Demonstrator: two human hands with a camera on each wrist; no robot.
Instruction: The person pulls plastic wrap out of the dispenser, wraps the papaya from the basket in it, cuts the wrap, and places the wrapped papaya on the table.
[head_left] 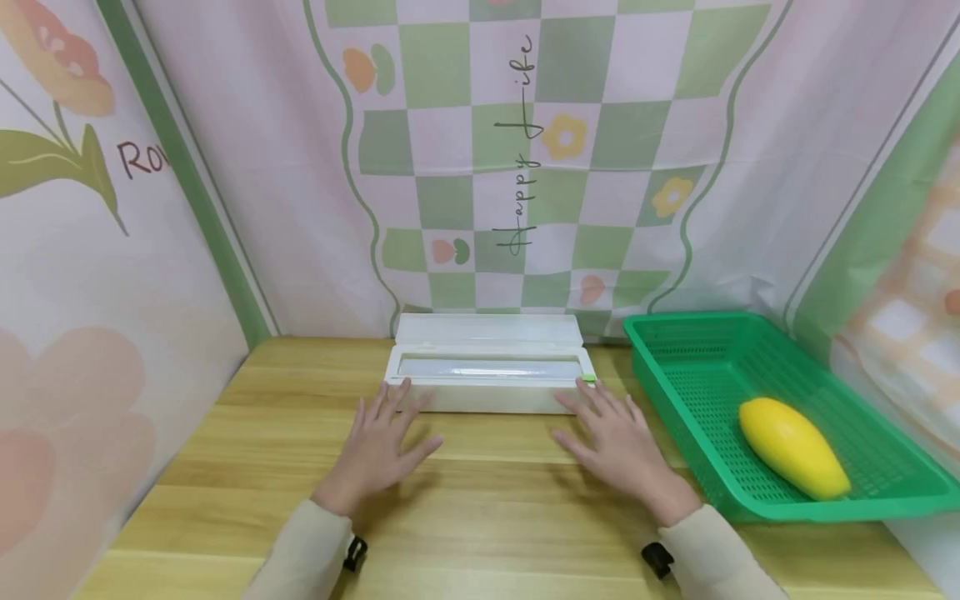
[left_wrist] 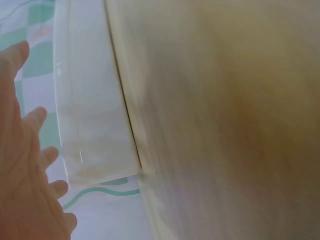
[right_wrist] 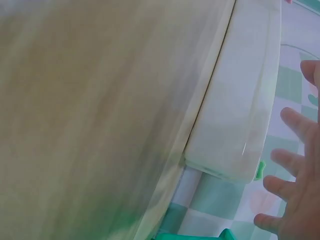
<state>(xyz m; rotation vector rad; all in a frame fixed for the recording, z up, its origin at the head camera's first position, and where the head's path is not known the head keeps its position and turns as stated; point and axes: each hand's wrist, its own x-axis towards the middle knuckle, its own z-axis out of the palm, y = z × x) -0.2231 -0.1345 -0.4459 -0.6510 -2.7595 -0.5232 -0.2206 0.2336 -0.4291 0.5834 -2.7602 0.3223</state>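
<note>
head, left hand, right hand, box (uncovered)

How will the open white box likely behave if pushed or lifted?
The white box is probably stiff: its long walls look straight, with no sag. Sitting low and wide on the table, it would likely slide rather than tip. Its lid stands open along the far edge, so it may swing when lifted.

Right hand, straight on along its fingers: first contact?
Likely the white box, at its right end, just ahead of the right hand. Height is unclear; if the fingers clear its front, the raised lid behind may come first.
</note>
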